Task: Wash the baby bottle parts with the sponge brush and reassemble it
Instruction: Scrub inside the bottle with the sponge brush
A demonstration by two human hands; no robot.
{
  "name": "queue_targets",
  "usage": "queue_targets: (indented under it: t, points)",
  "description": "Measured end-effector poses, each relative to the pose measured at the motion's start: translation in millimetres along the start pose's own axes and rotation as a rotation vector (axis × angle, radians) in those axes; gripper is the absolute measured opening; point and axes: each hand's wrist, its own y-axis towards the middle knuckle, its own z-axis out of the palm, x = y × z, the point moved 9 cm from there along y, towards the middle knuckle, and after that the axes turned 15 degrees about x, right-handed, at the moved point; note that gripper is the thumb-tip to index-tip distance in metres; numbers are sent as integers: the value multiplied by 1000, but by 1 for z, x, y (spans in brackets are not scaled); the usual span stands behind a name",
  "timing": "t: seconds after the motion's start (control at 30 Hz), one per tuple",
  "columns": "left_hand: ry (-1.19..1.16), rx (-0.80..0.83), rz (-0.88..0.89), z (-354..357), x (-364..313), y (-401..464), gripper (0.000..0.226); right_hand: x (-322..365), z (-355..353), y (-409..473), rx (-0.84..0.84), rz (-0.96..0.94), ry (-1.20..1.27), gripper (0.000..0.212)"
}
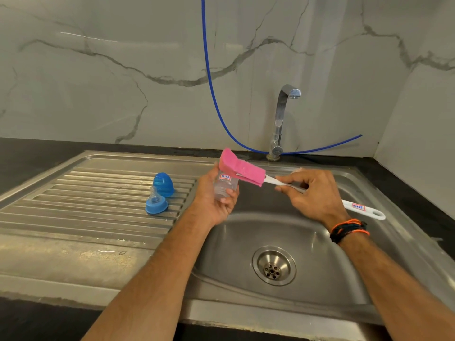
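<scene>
A big shiny metal sink [320, 242] fills the lower right of the frame, with its bumpy draining board [98, 205] to the left. A tap [280, 119] stands at the back, upper middle. In the middle, the right hand [312, 195] grips the white handle of the pink sponge brush [242, 171]. The left hand [216, 195] is curled around the clear bottle [225, 187]; the sponge lies across its top. On the board sit the blue cap [163, 184] and the blue ring with its teat [156, 202], side by side.

1 bottle [225, 187], 1 brush [248, 172], prob. 2 caps [163, 184].
</scene>
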Motion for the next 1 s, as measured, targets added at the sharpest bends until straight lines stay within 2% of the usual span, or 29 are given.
queue_targets:
  t: [0.13,0.23,0.33,0.47,0.6,0.77,0.83,0.93,1.0]
  points:
    - [34,-32,23,-1,2,4,47,11,3,-1,-25,-27,3,23]
    - [52,-115,80,-12,-4,3,38,20,11,0,64,-86,3,24]
    - [27,-156,81,-20,-7,0,41,5,1,-1,39,-27,-22,23]
    - [9,-112,31,-9,4,2,43,10,-3,-3,-77,-11,-34,23]
    - [-84,-97,43,-7,3,3,38,29,11,-2,41,-132,-13,25]
    - [-125,-83,15,-15,3,1,42,4,-6,-1,-59,-20,-59,23]
    - [-138,-52,-8,-7,11,4,44,15,-2,0,-89,-40,-60,23]
    - [-159,-53,-7,-2,13,6,43,32,11,0,12,-141,-8,24]
    - [-193,-72,6,-9,8,5,43,25,11,-1,63,-131,-6,25]
